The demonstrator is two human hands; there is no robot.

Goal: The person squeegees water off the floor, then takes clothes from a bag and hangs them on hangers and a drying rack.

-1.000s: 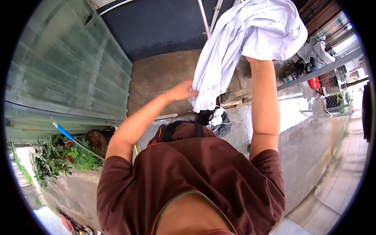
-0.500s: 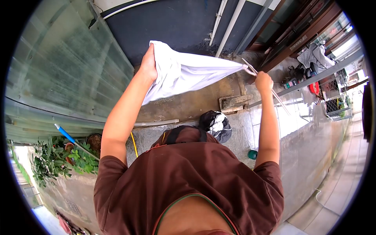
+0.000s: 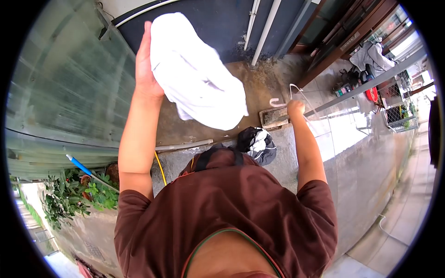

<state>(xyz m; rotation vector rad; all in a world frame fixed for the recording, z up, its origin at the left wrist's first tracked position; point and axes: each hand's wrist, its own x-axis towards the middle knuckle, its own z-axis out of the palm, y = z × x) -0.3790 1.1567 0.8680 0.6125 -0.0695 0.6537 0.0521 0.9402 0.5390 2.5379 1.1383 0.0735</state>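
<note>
My left hand [image 3: 147,69] is raised at the upper left, closed on the edge of a white cloth garment [image 3: 194,74]. The garment hangs bunched and loose to the right of that hand, and its kind is hard to make out. Lower and to the right, my right hand [image 3: 295,108] makes a fist around a thin white clothes hanger [image 3: 296,87]. A pale curved hook [image 3: 277,103] sticks out on the left of the fist; whether it belongs to the same hanger I cannot tell. Garment and hanger are apart.
A black and white bundle [image 3: 257,145] lies on the ground before me, near a stone block [image 3: 273,118]. A metal rail [image 3: 366,87] runs at the right. Potted plants [image 3: 99,194] and a blue-ended pole [image 3: 78,162] stand left, beside a greenish panel [image 3: 69,83].
The garment, stretched toward my right hand before, has come away from the hanger and swung into a bunch. My left hand has risen leftward; my right hand has moved slightly left and down.
</note>
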